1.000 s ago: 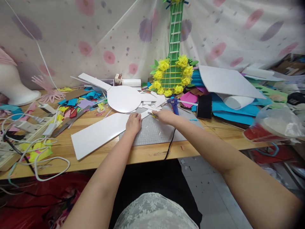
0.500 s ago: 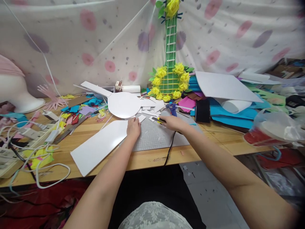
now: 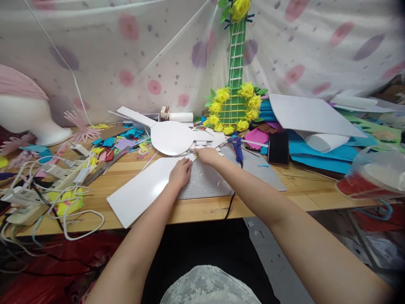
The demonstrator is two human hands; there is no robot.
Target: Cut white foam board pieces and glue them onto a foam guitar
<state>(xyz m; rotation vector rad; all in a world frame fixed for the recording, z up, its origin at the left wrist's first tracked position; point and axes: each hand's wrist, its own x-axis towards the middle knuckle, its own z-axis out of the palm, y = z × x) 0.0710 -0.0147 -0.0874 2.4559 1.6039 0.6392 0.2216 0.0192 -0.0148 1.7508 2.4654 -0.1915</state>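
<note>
My left hand (image 3: 180, 172) lies with its fingers stretched out on the right end of a long white foam board (image 3: 139, 190), pressing it down. My right hand (image 3: 207, 156) is closed around a yellow and black utility knife (image 3: 196, 154), mostly hidden in the fist. The knife's tip is near the board's upper right end, close to my left fingers; whether the blade touches it I cannot tell. Under both hands is a grey cutting mat (image 3: 205, 181). Just beyond them rests a round white board (image 3: 172, 138) with a long narrow neck. White offcuts (image 3: 204, 136) are scattered beside it.
A blue glue gun (image 3: 236, 147) stands right of my right hand, its black cord running over the table edge. Behind is a green paper guitar (image 3: 236, 76) with yellow flowers. Power strips (image 3: 66, 173) and cables crowd the left; a bagged red cup (image 3: 357, 181) stands right.
My right hand has moved left with the utility knife, up to the white board's end beside my left hand. The left hand stays on the board. The whole view has shifted slightly.
</note>
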